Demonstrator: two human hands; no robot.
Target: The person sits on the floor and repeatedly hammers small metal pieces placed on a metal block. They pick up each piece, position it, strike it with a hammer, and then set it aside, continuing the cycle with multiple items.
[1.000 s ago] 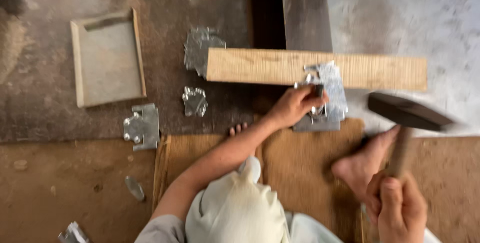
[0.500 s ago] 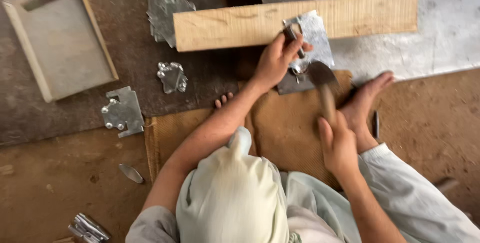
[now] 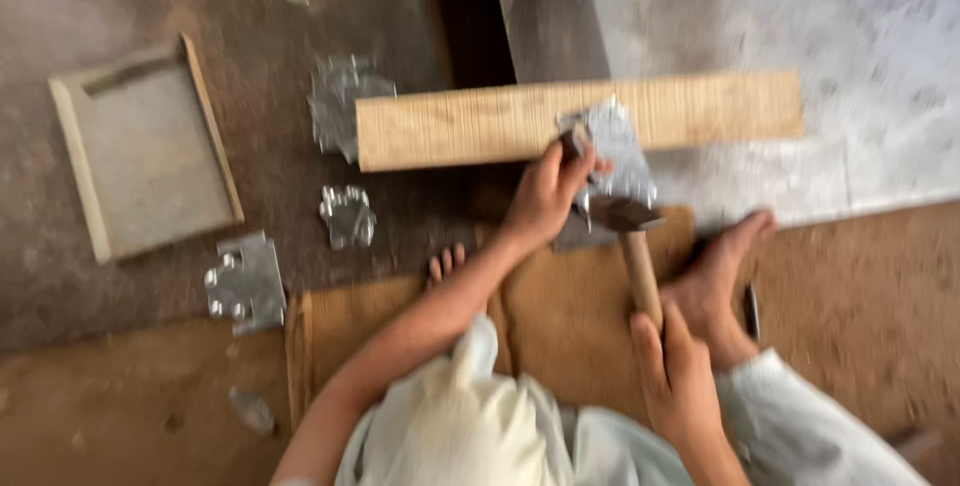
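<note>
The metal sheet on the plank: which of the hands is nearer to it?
Left. The left hand rests against the metal sheet on the wooden plank. The right hand is lower down, gripping the handle end of the hammer; only the hammer head reaches the sheet.

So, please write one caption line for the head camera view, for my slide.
Left hand steadies crumpled silver metal sheet on pale wooden plank; right hand holds wooden-handled hammer.

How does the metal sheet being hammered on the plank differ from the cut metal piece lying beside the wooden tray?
The metal sheet lies draped over the wooden plank, pinned by the left hand with the hammer of the right hand at it; the cut metal piece lies flat on the floor, untouched. The sheet looks crumpled; the piece looks flatter, with notched edges. Both are shiny grey metal.
</note>
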